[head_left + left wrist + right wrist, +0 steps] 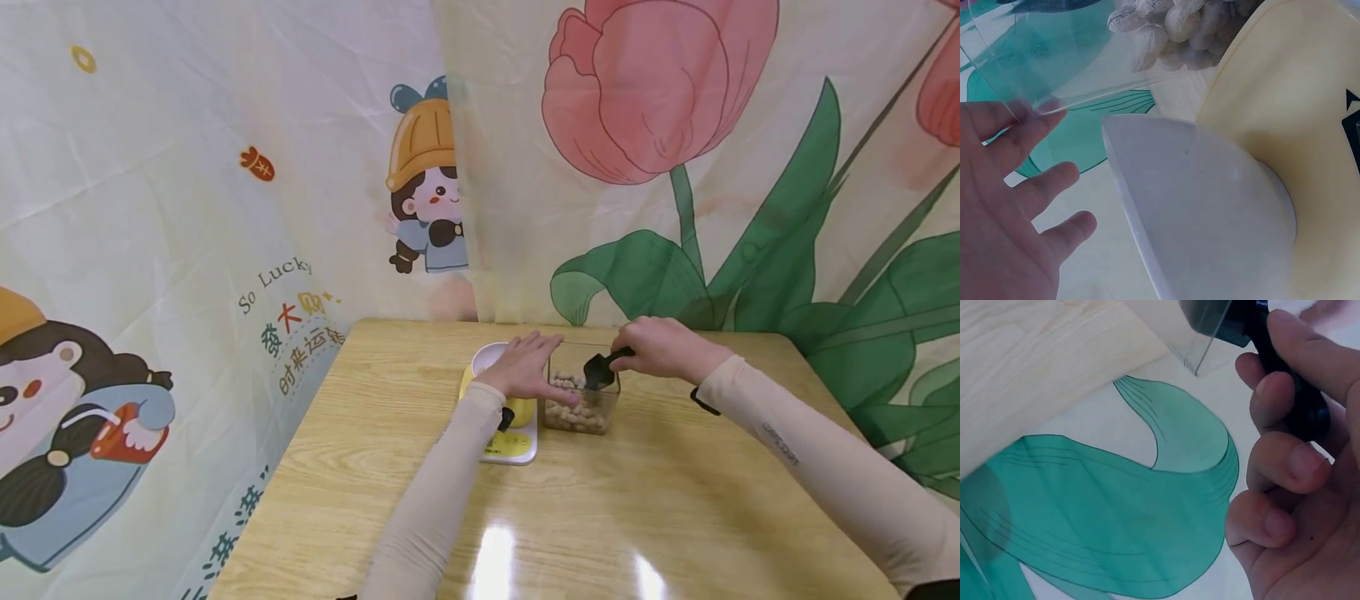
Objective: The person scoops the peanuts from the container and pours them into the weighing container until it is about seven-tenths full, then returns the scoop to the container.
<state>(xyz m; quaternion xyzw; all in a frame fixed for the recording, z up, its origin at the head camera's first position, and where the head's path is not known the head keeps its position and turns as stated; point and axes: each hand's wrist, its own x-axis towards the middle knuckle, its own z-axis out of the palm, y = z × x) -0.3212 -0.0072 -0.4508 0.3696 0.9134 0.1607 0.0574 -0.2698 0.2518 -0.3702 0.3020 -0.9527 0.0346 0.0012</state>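
Observation:
In the head view a clear box [600, 425] of unshelled peanuts [573, 417] stands on the table. My right hand [667, 346] grips the handle of a black scoop [598, 371], whose head is inside the box above the peanuts. Curled fingers around the scoop's dark handle [1310, 412] show in the right wrist view. My left hand [521, 367] reaches over to the box's left side, fingers spread and fairly straight. In the left wrist view its upper fingers touch the box's corner [1038, 103]. Beneath this hand is a white bowl [487, 356] on a yellow-and-white kitchen scale [513, 450], partly hidden.
The wooden table [637, 500] ends at the back against a printed cloth [510, 208] with a tulip and cartoon figures. Scale and box stand side by side, close together. The bowl [1191, 200] lies right beside my left fingers in the left wrist view.

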